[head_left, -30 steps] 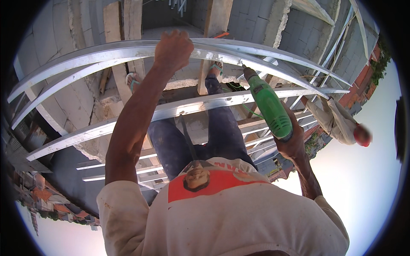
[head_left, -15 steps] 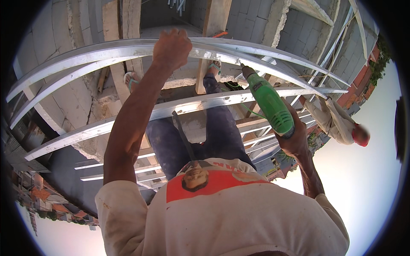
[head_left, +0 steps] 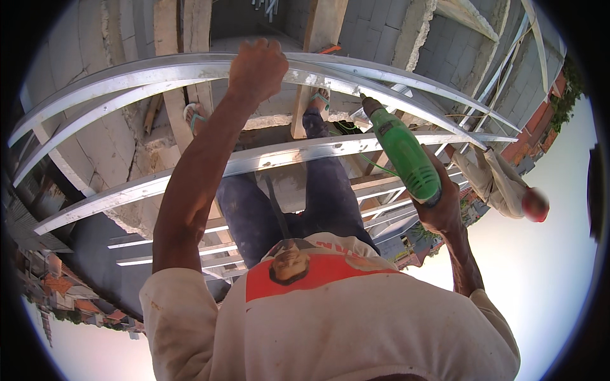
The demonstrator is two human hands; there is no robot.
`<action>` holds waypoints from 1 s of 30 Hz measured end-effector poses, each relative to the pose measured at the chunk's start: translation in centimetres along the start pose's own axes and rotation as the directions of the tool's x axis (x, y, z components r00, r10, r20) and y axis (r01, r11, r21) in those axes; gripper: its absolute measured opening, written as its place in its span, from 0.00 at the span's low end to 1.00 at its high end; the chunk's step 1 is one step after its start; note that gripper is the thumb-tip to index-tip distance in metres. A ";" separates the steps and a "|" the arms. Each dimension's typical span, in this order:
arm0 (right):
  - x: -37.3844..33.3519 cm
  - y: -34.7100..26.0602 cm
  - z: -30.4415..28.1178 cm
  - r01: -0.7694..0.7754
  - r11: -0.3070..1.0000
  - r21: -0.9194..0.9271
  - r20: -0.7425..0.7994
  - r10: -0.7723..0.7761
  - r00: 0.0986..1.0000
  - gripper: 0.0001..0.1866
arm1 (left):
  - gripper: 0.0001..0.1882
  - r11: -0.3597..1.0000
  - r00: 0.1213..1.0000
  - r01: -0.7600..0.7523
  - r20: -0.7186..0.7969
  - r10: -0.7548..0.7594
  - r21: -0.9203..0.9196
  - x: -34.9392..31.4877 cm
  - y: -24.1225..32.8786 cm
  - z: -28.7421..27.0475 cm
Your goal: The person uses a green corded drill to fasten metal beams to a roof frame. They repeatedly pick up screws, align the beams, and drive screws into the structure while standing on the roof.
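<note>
Closed over the top edge of a long silvery metal roof beam (head_left: 159,71) is my left hand (head_left: 258,71), its fingers curled round the far side. My right hand (head_left: 440,204) grips a green power drill (head_left: 405,152) by its rear handle. The drill's dark chuck (head_left: 370,105) points up and left, its tip close to the same beam; I cannot tell whether it touches. A second silvery beam (head_left: 283,159) crosses nearer to me, in front of my legs.
My sandalled feet stand on wooden planks (head_left: 183,120) and rough masonry. A green cord (head_left: 375,164) runs left of the drill. Another person (head_left: 499,181) bends over the framing at right. Grey block walls (head_left: 375,38) lie beyond; rooftops (head_left: 70,292) show far below left.
The drill and my right hand have shifted slightly right and toward me. My left hand stays on the beam, a touch higher in view.
</note>
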State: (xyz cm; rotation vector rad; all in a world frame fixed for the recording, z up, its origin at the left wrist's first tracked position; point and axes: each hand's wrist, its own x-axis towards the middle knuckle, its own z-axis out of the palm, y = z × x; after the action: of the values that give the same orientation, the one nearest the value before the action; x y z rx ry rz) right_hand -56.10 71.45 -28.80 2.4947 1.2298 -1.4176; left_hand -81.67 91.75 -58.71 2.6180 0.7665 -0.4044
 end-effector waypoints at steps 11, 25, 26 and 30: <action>0.9 0.9 0.8 0.047 0.998 -0.046 0.006 -0.046 0.999 0.47 | 0.09 0.998 1.000 0.006 0.016 -0.005 -0.061 -0.2 0.0 -0.1; -0.5 0.7 -0.5 0.126 0.992 -0.008 0.037 -0.125 0.991 0.48 | 0.09 1.000 0.999 0.010 -0.047 -0.009 0.018 -0.4 0.4 0.5; -1.5 0.4 -0.1 0.063 0.997 0.053 0.028 -0.065 0.998 0.47 | 0.09 1.000 0.999 0.014 -0.046 -0.013 0.025 -0.6 0.2 0.7; -7.6 3.3 1.0 -0.225 0.870 0.439 0.116 0.194 0.974 0.37 | 0.13 0.998 0.999 0.020 -0.036 -0.018 0.057 -1.3 0.2 0.0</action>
State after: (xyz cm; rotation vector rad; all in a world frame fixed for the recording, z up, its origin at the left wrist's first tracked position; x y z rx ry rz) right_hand -56.78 64.08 -24.92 2.7164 0.6395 -1.8827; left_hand -82.60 91.05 -58.22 2.6803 0.8034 -0.3914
